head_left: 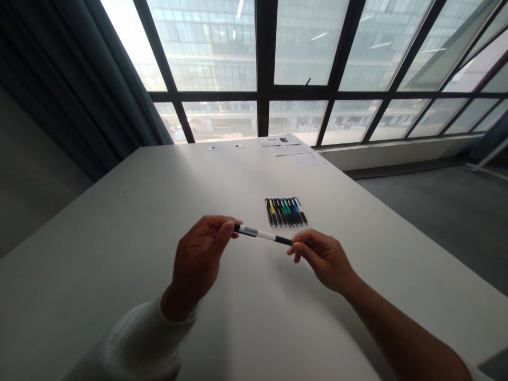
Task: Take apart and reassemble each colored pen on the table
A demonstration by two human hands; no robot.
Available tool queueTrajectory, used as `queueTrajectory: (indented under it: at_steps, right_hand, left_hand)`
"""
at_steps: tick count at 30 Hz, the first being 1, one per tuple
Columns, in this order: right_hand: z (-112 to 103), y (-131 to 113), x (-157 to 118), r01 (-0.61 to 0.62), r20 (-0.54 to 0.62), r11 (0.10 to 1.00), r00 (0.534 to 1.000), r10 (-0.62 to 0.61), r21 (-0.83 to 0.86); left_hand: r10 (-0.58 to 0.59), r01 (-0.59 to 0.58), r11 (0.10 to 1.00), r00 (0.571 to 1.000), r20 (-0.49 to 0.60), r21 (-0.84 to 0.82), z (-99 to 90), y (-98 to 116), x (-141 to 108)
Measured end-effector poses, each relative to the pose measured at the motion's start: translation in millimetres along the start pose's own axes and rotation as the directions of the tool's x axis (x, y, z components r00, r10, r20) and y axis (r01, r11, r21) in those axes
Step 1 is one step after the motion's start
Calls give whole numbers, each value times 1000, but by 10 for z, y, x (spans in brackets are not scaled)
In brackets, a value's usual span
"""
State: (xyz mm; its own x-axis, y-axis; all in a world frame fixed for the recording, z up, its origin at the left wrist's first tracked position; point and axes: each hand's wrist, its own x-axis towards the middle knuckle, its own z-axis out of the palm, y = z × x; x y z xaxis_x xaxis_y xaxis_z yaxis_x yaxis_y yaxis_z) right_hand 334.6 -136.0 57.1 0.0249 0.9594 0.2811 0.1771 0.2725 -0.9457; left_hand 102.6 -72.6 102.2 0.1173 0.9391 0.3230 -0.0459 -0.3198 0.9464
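A white pen with black ends (265, 234) is held up above the white table (159, 196), tilted slightly down to the right. My left hand (202, 259) pinches its left end between thumb and fingers. The pen's right tip is gripped by the thumb and fingertips of my right hand (323, 259). Just beyond the hands, several pens (286, 211) lie side by side in a row on the table, with black, yellow, green, blue and white barrels.
Printed papers (296, 151) lie at the table's far right corner. Two small white pieces (212, 148) with dark marks rest near the far edge. Behind the table stand large windows (301, 47), with a dark curtain (79, 74) at the left.
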Motion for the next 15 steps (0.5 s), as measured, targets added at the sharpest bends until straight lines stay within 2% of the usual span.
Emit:
queueTrajectory:
  at_steps: [1, 3, 5, 9, 15]
  right_hand:
    - [54, 8, -11, -3, 29, 1000, 1000, 3, -13]
    - [170, 21, -39, -7, 97, 999, 995, 11, -43]
    - [274, 31, -70, -10, 152, 997, 988, 23, -81]
    - [377, 48, -110, -4, 156, 989, 987, 27, -146]
    - [380, 71, -128, 17, 129, 981, 992, 9, -195]
  left_hand:
    - [-32, 34, 990, 999, 17, -138, 56, 29, 9]
    - [-123, 154, 906, 987, 102, -395, 175, 98, 30]
    - [-204, 288, 811, 955, 214, -509, 283, 176, 55]
    - [-281, 442, 677, 894, 348, -588, 398, 291, 91]
    - [-292, 470, 643, 881, 373, -604, 374, 299, 98]
